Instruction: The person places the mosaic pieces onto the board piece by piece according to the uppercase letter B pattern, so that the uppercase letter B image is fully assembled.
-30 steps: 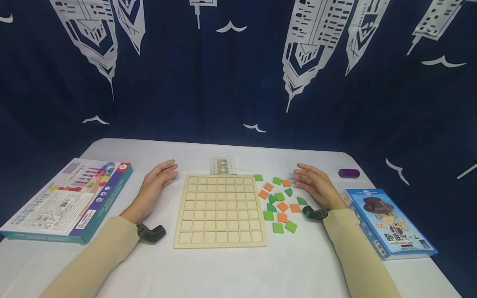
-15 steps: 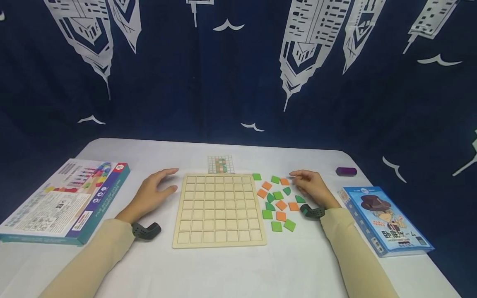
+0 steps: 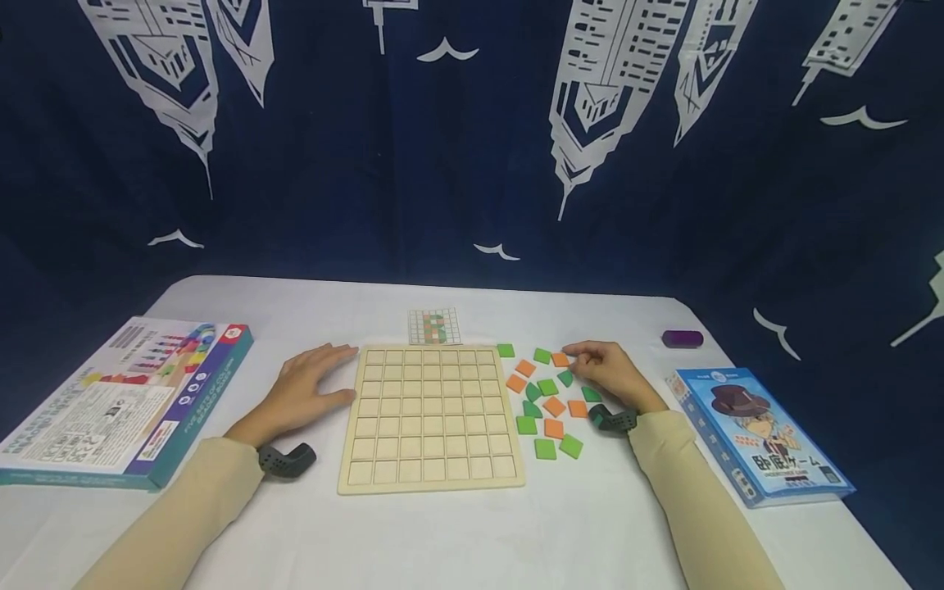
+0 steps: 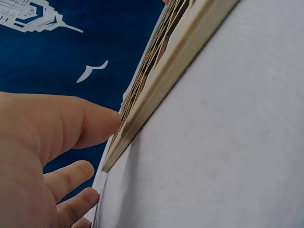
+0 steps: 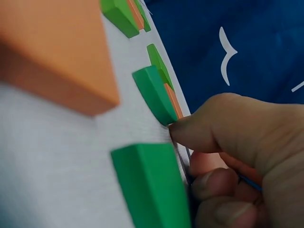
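My left hand point(image 3: 302, 389) is at the left edge of a wooden grid board point(image 3: 435, 426), fingers straight and spread. In the left wrist view its thumb point(image 4: 97, 123) lies at the board's edge point(image 4: 156, 90). Right of the board are scattered orange squares, light green squares and dark green quarter-round tiles. Over their far side is my right hand point(image 3: 608, 373), its index fingertip right at an orange square tile point(image 3: 560, 360). In the right wrist view the thumb point(image 5: 194, 130) reaches that tile's end, behind a dark green quarter-round tile point(image 5: 154, 95); I cannot tell whether the hand grips it.
A small pattern card point(image 3: 433, 326) lies beyond the board. At the left is a large game box point(image 3: 125, 401), at the right a blue game box point(image 3: 763, 434) with a purple oblong object point(image 3: 682, 338) behind it. A dark blue curtain point(image 3: 332, 164) hangs behind the table.
My left hand has moved right to the board's edge and its fingers have spread. The right hand has lowered and moved left to the orange tile, fingers bending. The whole view has shifted slightly.
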A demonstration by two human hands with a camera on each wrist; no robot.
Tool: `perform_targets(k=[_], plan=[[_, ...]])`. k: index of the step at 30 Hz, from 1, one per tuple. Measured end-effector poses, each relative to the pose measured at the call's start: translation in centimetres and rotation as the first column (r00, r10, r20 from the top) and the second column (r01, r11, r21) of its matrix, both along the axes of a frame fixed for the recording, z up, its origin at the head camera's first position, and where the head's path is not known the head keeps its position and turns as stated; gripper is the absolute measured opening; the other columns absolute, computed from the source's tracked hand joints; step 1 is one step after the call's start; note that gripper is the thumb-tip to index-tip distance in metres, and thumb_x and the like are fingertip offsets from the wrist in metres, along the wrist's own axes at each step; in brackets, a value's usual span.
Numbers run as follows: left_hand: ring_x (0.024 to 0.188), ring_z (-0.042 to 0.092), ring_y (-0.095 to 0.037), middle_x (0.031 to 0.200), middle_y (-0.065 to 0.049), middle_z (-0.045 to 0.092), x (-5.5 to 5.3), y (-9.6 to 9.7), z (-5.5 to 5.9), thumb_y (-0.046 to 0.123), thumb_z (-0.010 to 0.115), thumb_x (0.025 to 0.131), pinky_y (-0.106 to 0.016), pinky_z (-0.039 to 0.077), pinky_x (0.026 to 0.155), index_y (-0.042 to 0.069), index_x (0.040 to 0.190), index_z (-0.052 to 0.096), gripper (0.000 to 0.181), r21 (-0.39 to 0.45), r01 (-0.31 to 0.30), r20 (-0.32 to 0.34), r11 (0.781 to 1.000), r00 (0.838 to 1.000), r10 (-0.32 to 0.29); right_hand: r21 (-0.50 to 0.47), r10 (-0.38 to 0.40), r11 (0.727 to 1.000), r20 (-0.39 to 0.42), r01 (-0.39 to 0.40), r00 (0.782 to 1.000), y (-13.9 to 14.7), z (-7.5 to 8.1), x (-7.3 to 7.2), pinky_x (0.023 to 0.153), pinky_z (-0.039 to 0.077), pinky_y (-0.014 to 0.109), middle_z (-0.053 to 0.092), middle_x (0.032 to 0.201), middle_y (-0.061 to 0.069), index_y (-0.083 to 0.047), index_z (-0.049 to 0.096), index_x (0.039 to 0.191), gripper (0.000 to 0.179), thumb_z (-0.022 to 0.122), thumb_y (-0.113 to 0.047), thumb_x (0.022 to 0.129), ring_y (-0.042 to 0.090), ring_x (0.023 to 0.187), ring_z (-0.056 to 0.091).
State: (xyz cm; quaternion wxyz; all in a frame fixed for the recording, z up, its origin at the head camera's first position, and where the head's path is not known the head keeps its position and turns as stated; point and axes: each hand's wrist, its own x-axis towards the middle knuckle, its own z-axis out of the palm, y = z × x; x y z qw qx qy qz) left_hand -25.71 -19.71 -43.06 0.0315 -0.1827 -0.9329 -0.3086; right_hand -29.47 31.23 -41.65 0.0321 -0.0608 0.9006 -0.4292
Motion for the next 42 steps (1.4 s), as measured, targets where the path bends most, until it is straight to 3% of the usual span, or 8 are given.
perform_targets(k=[13, 22, 30, 37, 42], plan=[[0.158, 0.026, -0.051, 0.167, -0.025, 0.043, 0.2, 0.0, 0.1, 0.037, 0.076, 0.094, -0.073, 0.013, 0.125, 0.007, 0.157, 0.056, 0.073, -0.071, 0.054, -0.022, 0.996, 0.998, -0.056, 0.001, -0.024, 1.000, 0.053, 0.024, 0.998, -0.4, 0.3, 0.0, 0.075, 0.045, 0.024, 0.061, 0.089, 0.004, 0.008, 0.070, 0.132, 0.035, 0.070, -0.004, 0.099, 0.021, 0.090, 0.053], [0.159, 0.026, -0.051, 0.167, -0.025, 0.042, 0.3, -0.2, 0.2, 0.037, 0.075, 0.095, -0.073, 0.012, 0.126, 0.007, 0.157, 0.056, 0.072, -0.064, 0.056, -0.026, 0.996, 0.998, -0.058, -0.046, -0.012, 0.999, -0.053, 0.010, 0.999, -0.1, -0.4, -0.1, 0.061, 0.047, 0.021, 0.062, 0.084, 0.002, 0.010, 0.068, 0.125, 0.029, 0.073, -0.004, 0.100, 0.013, 0.073, 0.055], [0.159, 0.026, -0.050, 0.168, -0.025, 0.042, 0.3, -0.1, 0.2, 0.037, 0.075, 0.095, -0.072, 0.012, 0.126, 0.008, 0.158, 0.055, 0.072, -0.069, 0.053, -0.025, 0.996, 0.998, -0.055, -0.144, -0.028, 0.989, -0.074, 0.017, 0.997, -0.3, -0.1, 0.1, 0.054, 0.053, 0.021, 0.074, 0.098, 0.010, 0.012, 0.063, 0.129, 0.032, 0.070, 0.000, 0.100, 0.009, 0.066, 0.058], [0.159, 0.026, -0.051, 0.168, -0.025, 0.042, 0.2, -0.2, 0.1, 0.038, 0.075, 0.096, -0.073, 0.013, 0.126, 0.008, 0.158, 0.055, 0.072, -0.072, 0.053, -0.031, 0.996, 0.998, -0.056, -0.177, -0.018, 0.984, -0.069, 0.006, 0.997, -0.7, 0.7, 0.1, 0.057, 0.057, 0.024, 0.079, 0.105, 0.023, 0.013, 0.060, 0.132, 0.034, 0.066, 0.003, 0.100, 0.010, 0.069, 0.067], [0.159, 0.026, -0.051, 0.168, -0.024, 0.042, 0.3, -0.1, 0.2, 0.038, 0.075, 0.096, -0.073, 0.012, 0.127, 0.008, 0.158, 0.054, 0.072, -0.071, 0.058, -0.024, 0.996, 0.998, -0.060, -0.163, 0.002, 0.987, -0.003, -0.003, 1.000, -1.3, 1.4, 0.2, 0.060, 0.059, 0.023, 0.082, 0.100, 0.014, 0.009, 0.061, 0.131, 0.034, 0.069, -0.005, 0.102, 0.010, 0.069, 0.070]])
